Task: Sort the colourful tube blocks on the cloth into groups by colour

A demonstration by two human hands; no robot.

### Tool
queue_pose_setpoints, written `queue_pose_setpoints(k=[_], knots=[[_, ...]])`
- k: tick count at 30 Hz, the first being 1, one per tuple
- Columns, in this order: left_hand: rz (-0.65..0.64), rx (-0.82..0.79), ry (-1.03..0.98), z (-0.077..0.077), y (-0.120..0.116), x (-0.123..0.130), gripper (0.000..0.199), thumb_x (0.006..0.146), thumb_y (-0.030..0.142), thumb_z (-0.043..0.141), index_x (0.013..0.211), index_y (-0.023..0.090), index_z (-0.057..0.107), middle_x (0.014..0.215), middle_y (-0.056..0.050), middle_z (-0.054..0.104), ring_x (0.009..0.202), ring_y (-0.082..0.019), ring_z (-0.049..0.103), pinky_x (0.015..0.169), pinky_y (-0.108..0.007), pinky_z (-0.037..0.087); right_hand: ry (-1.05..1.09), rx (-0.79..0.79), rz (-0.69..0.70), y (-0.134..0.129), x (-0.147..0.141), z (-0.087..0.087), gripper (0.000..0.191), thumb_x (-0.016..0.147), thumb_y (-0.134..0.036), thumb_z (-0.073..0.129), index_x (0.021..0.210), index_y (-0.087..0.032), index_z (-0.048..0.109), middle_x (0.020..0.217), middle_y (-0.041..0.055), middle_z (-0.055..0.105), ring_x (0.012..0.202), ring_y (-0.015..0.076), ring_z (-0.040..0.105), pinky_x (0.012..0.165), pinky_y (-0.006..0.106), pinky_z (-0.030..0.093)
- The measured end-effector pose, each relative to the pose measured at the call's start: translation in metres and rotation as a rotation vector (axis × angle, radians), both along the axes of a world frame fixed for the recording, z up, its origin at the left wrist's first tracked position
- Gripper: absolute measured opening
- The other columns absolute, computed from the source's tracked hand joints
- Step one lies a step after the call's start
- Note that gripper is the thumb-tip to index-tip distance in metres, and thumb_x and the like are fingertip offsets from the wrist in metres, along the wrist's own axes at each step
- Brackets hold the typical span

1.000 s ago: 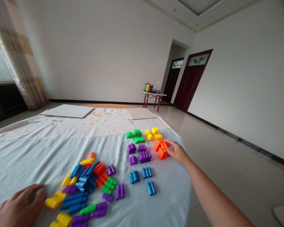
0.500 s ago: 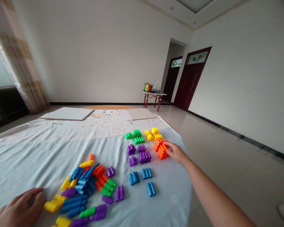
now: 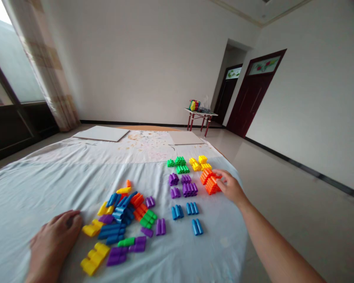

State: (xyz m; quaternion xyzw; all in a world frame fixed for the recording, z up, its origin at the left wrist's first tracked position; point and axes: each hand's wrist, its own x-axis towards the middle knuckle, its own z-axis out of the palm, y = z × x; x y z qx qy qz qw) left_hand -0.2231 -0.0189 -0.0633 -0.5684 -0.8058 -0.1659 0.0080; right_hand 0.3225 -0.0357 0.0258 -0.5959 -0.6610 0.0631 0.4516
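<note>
At the right of the table, my right hand (image 3: pixel 231 188) pinches at the far right side of the group of orange tube blocks (image 3: pixel 211 186); part of the block at its fingertips is hidden. My left hand (image 3: pixel 58 235) rests palm down on the cloth with nothing in it, fingers loosely bent. Just right of it lies a mixed pile of tube blocks, with blue blocks (image 3: pixel 122 212), yellow blocks (image 3: pixel 94 257), purple blocks (image 3: pixel 117 256) and a green block (image 3: pixel 147 218) among them.
Sorted groups stand near my right hand: green blocks (image 3: pixel 180 161), yellow blocks (image 3: pixel 196 164), purple blocks (image 3: pixel 190 190) and blue blocks (image 3: pixel 192 208). Two flat boards (image 3: pixel 104 133) lie at the table's far end. A small side table (image 3: pixel 201 113) stands beyond.
The view has shifted, so the table and blocks appear further right. My right hand stays at the orange blocks, its thumb and finger slightly shifted. My left hand shows more fully, still on the cloth.
</note>
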Motion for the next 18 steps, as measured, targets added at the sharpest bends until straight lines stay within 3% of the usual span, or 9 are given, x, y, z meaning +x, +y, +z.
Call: queue_pose_setpoints(k=[4, 9, 14, 18], knots=[[0.018, -0.003, -0.087, 0.028, -0.013, 0.024, 0.047, 0.087, 0.043, 0.027, 0.107, 0.023, 0.064, 0.124, -0.008, 0.062, 0.113, -0.029, 0.053, 0.093, -0.042, 0.040, -0.027, -0.004, 0.200, -0.018, -0.062, 0.008, 0.030, 0.082, -0.024, 0.050, 0.108, -0.021, 0.065, 0.110, 0.0094, 0.066, 0.106, 0.0224, 0.059, 0.096, 0.040, 0.046], [-0.003, 0.032, -0.131, 0.032, -0.017, 0.027, 0.046, 0.085, 0.043, 0.032, 0.106, 0.020, 0.066, 0.122, -0.012, 0.062, 0.112, -0.033, 0.053, 0.095, -0.048, 0.039, -0.082, -0.149, 0.486, -0.031, -0.141, -0.005, 0.028, 0.081, -0.016, 0.054, 0.106, -0.020, 0.066, 0.102, 0.0062, 0.068, 0.096, 0.0181, 0.061, 0.089, 0.034, 0.049], [-0.005, 0.060, -0.127, 0.026, -0.016, 0.024, 0.043, 0.085, 0.042, 0.034, 0.104, 0.022, 0.067, 0.122, -0.011, 0.063, 0.112, -0.033, 0.054, 0.094, -0.049, 0.040, -0.174, -0.242, 0.518, -0.019, -0.197, -0.021, 0.025, 0.080, -0.013, 0.059, 0.102, -0.018, 0.067, 0.096, 0.0054, 0.069, 0.089, 0.0165, 0.062, 0.086, 0.029, 0.047], [-0.008, 0.046, -0.140, 0.028, -0.017, 0.024, 0.046, 0.085, 0.042, 0.032, 0.105, 0.020, 0.066, 0.122, -0.012, 0.062, 0.113, -0.033, 0.053, 0.095, -0.049, 0.039, -0.369, -0.269, 0.453, -0.009, -0.233, -0.022, 0.021, 0.080, -0.031, 0.063, 0.097, -0.018, 0.067, 0.096, 0.0083, 0.068, 0.097, 0.0222, 0.060, 0.088, 0.034, 0.045]])
